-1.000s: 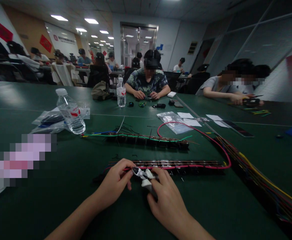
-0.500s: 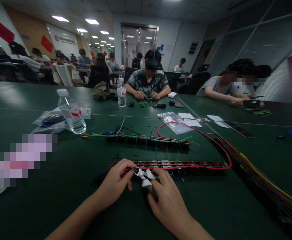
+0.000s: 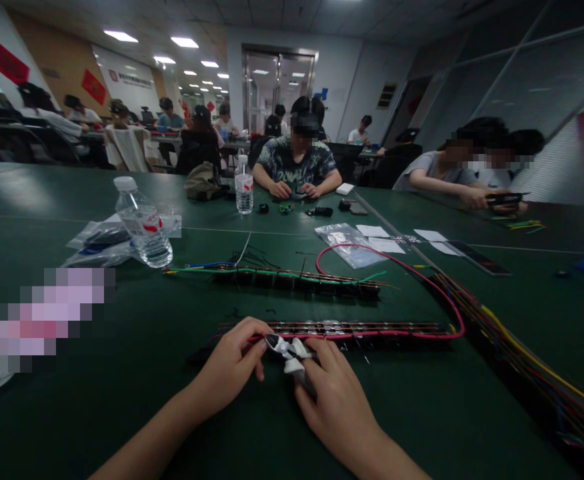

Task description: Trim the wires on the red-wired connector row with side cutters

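My right hand [image 3: 335,393] grips small white-handled cutters [image 3: 288,351], jaws pointing left at a red wire [image 3: 392,261]. My left hand [image 3: 232,363] pinches that red wire's end just left of the jaws. The wire runs along a long dark terminal strip [image 3: 372,329] lying right beyond both hands, then loops up and back across the green table [image 3: 122,373]. A second strip [image 3: 302,279] with green and blue wires lies farther back.
A water bottle [image 3: 143,223] and plastic bags [image 3: 99,241] stand at the left. A bundle of coloured wires [image 3: 522,360] runs along the right. A clear bag [image 3: 347,243], paper slips and a phone [image 3: 477,257] lie beyond. Other people work across the table.
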